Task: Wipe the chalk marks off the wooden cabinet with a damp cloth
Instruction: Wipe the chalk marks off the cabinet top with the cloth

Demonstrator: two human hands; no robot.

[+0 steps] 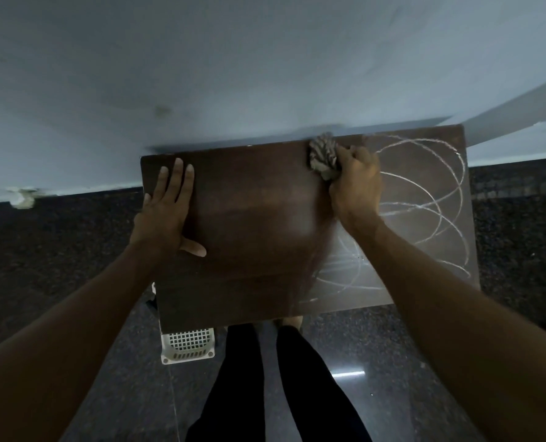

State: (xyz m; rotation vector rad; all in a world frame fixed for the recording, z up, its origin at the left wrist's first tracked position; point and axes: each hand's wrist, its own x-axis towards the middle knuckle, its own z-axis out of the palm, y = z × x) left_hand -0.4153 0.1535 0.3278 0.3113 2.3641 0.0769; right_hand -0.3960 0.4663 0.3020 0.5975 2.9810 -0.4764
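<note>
The dark wooden cabinet top (258,218) lies below me against a pale wall. White looping chalk marks (424,199) cover its right part; the left and middle look dark and free of chalk. My right hand (356,183) is closed around a bunched, striped grey cloth (324,154), pressing it on the top near the back edge, just left of the chalk loops. My left hand (164,212) rests flat on the left side of the top, fingers spread, holding nothing.
A white plastic basket (187,344) with a grid pattern stands on the floor under the cabinet's front left corner. My legs in dark trousers (284,378) stand at the front edge. Dark speckled floor (58,250) surrounds the cabinet; the wall (233,74) runs directly behind it.
</note>
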